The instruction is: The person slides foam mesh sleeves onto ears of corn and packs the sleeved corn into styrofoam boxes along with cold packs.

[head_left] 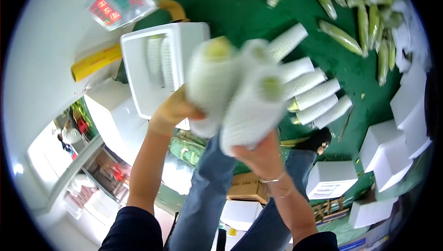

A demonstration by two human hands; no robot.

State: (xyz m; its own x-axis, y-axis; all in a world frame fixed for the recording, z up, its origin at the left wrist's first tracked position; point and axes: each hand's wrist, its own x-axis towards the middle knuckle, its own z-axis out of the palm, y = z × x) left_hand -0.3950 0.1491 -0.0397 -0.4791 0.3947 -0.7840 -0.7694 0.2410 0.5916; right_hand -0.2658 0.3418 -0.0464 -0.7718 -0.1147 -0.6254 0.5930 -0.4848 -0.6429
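My left hand (173, 109) is closed around an ear of corn in a white foam net sleeve (208, 82), its yellow-green end showing at the top. My right hand (262, 154) grips another foam-sleeved ear of corn (253, 112) from below. A third sleeved ear (255, 53) shows partly behind it; I cannot tell which hand bears it. All three are blurred and held in the air. Left of them, an open white foam box (131, 73) contains sleeved corn (166, 62). Several more sleeved ears (318, 92) lie in a row on the green surface to the right.
Clear-wrapped green ears of corn (340, 36) are spread along the top and right. A digital scale (121, 2) with red numbers stands at upper left, near a yellow roll (97, 62). White foam boxes (331, 177) sit at lower right; a cardboard box (247, 187) is between my legs.
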